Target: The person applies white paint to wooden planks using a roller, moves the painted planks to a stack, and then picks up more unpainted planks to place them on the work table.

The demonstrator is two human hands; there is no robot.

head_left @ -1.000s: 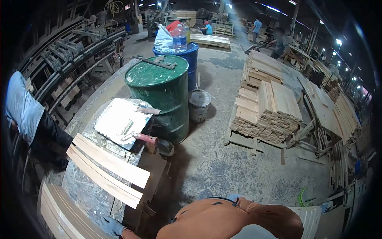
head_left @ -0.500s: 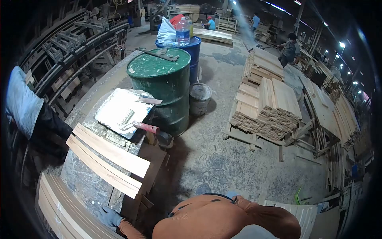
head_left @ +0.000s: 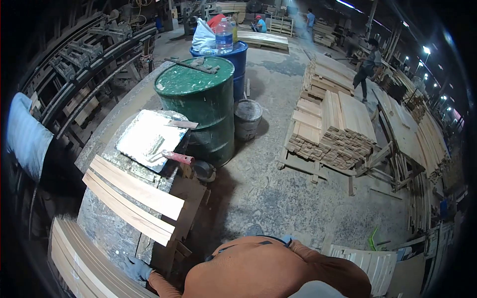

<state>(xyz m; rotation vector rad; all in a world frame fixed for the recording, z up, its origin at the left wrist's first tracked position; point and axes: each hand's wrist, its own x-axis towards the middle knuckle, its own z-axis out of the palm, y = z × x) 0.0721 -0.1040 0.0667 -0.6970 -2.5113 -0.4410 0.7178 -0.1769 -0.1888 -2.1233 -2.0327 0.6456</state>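
Note:
My left hand [head_left: 138, 269], in a grey-blue glove, rests at the bench's near end with its fingers apart. Close beside it lies a stack of long boards [head_left: 82, 265]. Two pale wooden boards [head_left: 136, 193] lie side by side across the bench [head_left: 107, 231], a narrow gap between them. Farther along, a tray [head_left: 144, 139] is coated in thick white paste. A red-handled tool [head_left: 179, 157] and a wood strip [head_left: 183, 124] lie at its edge. Little of my gloved right hand [head_left: 287, 239] shows in front of my body; its fingers are hidden.
A green drum [head_left: 196, 109], a blue drum [head_left: 241, 64] and a bucket [head_left: 248, 119] stand beyond the bench. Stacked lumber [head_left: 343, 119] sits on a pallet to the right. Machine rails [head_left: 74, 74] and a person's blue garment [head_left: 30, 139] are at left; another person [head_left: 368, 69] stands far right.
The view has shifted slightly. The person at the far right is now more upright, and the blue-clad person at left has shifted a little. My left hand stays by the board stack.

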